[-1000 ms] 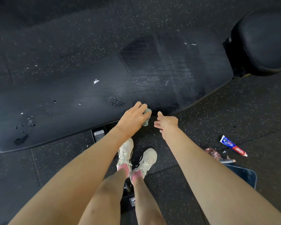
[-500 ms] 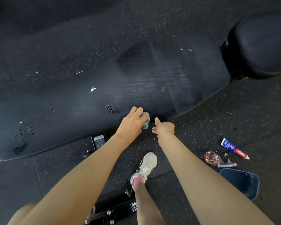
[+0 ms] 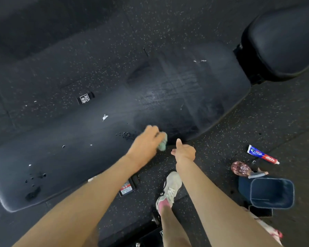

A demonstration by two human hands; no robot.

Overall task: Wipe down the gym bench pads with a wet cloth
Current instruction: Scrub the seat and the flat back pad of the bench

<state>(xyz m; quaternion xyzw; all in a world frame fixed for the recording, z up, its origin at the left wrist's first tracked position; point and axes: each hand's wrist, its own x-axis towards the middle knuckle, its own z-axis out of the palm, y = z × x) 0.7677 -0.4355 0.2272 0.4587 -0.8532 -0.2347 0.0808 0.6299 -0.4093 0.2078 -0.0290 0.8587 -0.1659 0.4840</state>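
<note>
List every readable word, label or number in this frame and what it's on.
"ER" over "GYM", cropped, second word uncertain: black tag beyond the bench pad.
Toothpaste tube: lettering blurred, unreadable.
Sticker below the bench pad: too small to read.

On the speckled rubber floor (image 3: pixel 257 122) a toothpaste tube (image 3: pixel 262 155) lies flat, well right of a white sneaker (image 3: pixel 169 188). Near the tube sits a pink glittery object (image 3: pixel 240 168), just beside a dark blue container (image 3: pixel 272 193).

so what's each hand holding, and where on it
The left hand grips the bunched green cloth, mostly hidden under the hand; which part cannot be told. The right hand holds nothing.
</note>
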